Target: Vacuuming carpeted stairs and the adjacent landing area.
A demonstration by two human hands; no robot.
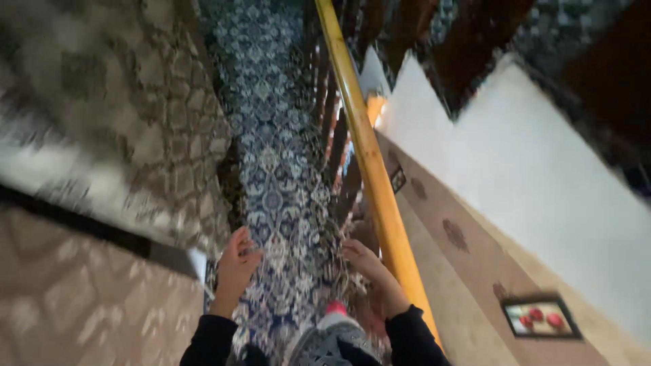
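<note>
My left hand (237, 266) is stretched out over a blue and white patterned carpet runner (271, 156), with the fingers loosely apart and nothing in them. Beside a yellow wooden handrail (369, 163), my right hand (365, 263) hovers just left of the rail without gripping it, and it is empty too. Both arms wear dark sleeves. Between the arms, low in the view, there is grey patterned cloth with a red and white tip (335, 310). The picture is blurred by motion.
Dark balusters (332, 135) stand under the handrail. A beige patterned wall (102, 135) rises on the left. On the right is a tan wall (468, 271) with a framed picture (540, 317), a smaller frame (398, 179) and a white stepped surface (542, 169).
</note>
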